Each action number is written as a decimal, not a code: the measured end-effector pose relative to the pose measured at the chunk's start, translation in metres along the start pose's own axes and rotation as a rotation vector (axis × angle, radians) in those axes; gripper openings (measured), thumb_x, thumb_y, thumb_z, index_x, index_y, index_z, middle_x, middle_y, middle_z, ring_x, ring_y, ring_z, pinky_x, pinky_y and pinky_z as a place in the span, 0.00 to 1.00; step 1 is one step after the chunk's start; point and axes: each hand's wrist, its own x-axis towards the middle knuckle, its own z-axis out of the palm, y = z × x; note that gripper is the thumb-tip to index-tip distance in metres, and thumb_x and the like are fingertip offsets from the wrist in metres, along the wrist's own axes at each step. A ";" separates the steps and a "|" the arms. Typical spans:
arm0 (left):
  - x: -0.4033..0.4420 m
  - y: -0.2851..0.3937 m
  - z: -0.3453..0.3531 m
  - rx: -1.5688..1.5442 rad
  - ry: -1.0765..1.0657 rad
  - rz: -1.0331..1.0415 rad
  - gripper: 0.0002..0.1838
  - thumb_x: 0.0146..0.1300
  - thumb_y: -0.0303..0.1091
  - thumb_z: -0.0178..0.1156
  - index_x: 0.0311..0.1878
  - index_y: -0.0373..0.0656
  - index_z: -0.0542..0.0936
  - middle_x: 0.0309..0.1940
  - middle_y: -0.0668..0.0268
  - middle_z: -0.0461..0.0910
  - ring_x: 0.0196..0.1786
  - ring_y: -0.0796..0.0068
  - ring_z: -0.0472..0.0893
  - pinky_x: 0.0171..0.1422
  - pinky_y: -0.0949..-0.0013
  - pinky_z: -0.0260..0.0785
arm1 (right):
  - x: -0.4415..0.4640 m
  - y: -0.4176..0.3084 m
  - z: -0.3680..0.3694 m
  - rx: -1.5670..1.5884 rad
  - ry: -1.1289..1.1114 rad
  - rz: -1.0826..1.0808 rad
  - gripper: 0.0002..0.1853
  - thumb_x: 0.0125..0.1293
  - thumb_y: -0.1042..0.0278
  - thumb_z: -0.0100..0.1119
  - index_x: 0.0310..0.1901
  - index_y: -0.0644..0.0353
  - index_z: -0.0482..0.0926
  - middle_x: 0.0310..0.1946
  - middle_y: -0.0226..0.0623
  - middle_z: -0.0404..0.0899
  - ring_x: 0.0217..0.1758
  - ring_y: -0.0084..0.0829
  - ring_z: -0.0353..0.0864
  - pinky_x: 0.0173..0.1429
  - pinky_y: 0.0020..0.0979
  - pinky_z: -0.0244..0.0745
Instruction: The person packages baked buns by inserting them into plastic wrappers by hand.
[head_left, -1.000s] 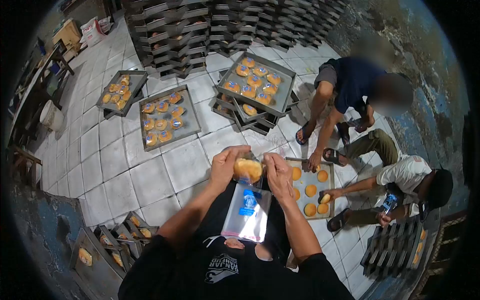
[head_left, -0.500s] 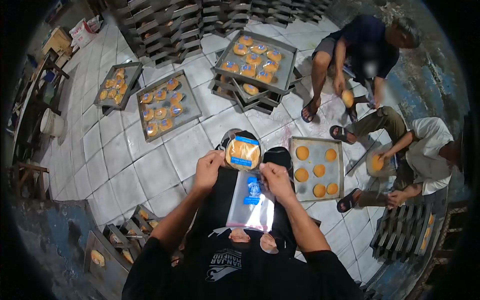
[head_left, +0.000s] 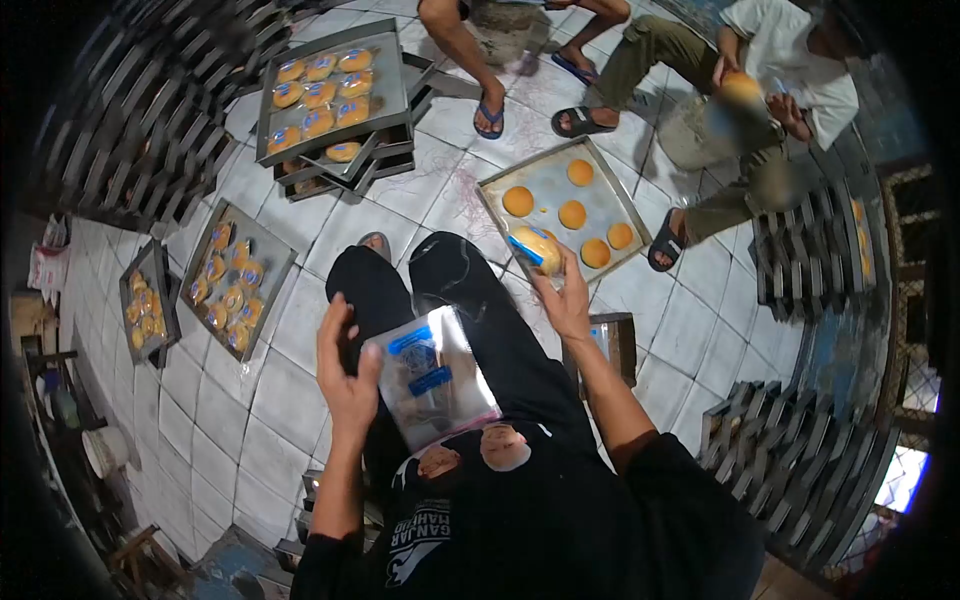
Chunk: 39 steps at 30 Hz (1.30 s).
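My right hand point(head_left: 565, 296) grips a round bun in a clear wrapper with a blue label point(head_left: 536, 250), held out over the near corner of a tray point(head_left: 600, 200) of unwrapped buns. My left hand point(head_left: 348, 365) is empty, fingers apart, beside my left thigh. On my lap lies a stack of clear plastic bags point(head_left: 435, 380) with blue print, just right of my left hand.
Wrapped buns fill a stacked tray point(head_left: 385, 60) at the upper left and two trays point(head_left: 268, 262) point(head_left: 160, 300) on the tiled floor. A co-worker in a white shirt point(head_left: 790, 50) holds a bun. Another person's legs point(head_left: 470, 60) show at the top. Metal tray stacks point(head_left: 800, 460) stand right.
My view has turned to the right. The wrapped bun, between both hands before, is now in my right hand alone, moved right toward the tray. My left hand has let go and opened.
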 end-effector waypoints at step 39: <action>0.081 -0.034 0.026 -0.128 0.291 -0.424 0.10 0.78 0.39 0.53 0.46 0.42 0.74 0.29 0.61 0.81 0.24 0.77 0.76 0.25 0.76 0.65 | 0.151 0.415 0.076 -0.624 -0.364 0.871 0.38 0.61 0.31 0.62 0.50 0.67 0.84 0.48 0.59 0.85 0.56 0.52 0.85 0.60 0.47 0.77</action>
